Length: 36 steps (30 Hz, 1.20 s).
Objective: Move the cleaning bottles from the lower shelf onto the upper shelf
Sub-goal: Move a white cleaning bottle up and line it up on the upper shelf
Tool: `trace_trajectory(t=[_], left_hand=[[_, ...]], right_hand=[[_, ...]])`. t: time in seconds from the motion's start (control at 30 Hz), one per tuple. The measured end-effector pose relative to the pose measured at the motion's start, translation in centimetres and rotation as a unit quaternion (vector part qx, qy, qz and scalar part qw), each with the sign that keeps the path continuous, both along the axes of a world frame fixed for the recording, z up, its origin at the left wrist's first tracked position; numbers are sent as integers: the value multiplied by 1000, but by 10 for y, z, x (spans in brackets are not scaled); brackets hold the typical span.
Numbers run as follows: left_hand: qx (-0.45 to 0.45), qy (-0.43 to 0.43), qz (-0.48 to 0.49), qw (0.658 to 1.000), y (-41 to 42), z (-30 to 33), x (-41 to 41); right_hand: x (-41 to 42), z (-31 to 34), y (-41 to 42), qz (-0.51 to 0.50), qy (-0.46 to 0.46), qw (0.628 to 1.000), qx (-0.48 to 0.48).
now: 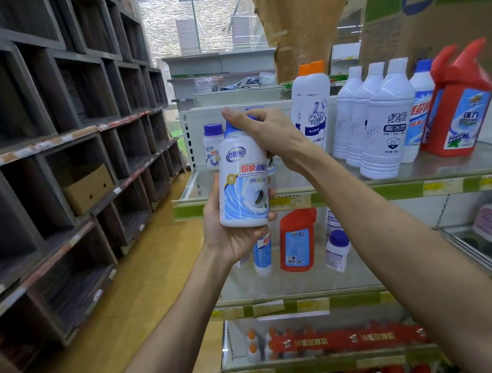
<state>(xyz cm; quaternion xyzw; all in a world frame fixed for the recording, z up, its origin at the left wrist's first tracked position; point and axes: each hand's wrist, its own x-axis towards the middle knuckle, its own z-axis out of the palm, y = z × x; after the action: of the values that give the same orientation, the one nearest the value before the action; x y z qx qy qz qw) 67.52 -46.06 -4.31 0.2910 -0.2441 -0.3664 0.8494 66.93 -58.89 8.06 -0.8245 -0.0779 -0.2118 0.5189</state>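
A white bottle with a blue cap and blue label (243, 183) is held upright in front of the upper shelf's (380, 187) left end. My left hand (232, 232) grips its base from below. My right hand (268, 131) grips its top around the cap. On the upper shelf stand a small blue-capped bottle (213, 145), an orange-capped white bottle (310, 104), three white bottles (377, 118) and red bottles (458, 106). On the lower shelf (300, 299) remain a red bottle (296, 240), a small blue-capped jar (337, 251) and a white-blue bottle (262, 256).
Dark wooden cubby shelving (69, 166) lines the left side of the aisle, one cubby holding a cardboard box (88, 189). The yellow floor (147, 275) runs between. A bottom shelf holds more bottles behind a red banner (347, 339). Cardboard boxes (429, 14) sit above.
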Motion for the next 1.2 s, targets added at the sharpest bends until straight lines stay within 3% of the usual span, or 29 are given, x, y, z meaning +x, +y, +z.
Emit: trace_trajectory(t=[0.2,0.27,0.33,0.4,0.47,0.73,1.2], left_hand=[[63,-79,50,994,-1,20,6],[111,-125,136,977,-5,31,13],[173,-232,236,928,-8,40,19],[259,-352,302,847,-8,45,25],[310,-399,326,799,-9,48,33],[365,-377,307,794,-37,51,73],[403,-393,320,762,-60,37,95]], right_hand=[[-9,15,-14,24,-17,999,28],[-8,24,-17,-6,-56,998,20],[-5,31,-19,-44,-89,995,-28],[-1,34,-22,-63,-99,990,-74],[3,34,-26,-72,-100,987,-100],[40,19,-51,-140,-70,978,-139],[72,-5,-71,-134,-46,979,-148]])
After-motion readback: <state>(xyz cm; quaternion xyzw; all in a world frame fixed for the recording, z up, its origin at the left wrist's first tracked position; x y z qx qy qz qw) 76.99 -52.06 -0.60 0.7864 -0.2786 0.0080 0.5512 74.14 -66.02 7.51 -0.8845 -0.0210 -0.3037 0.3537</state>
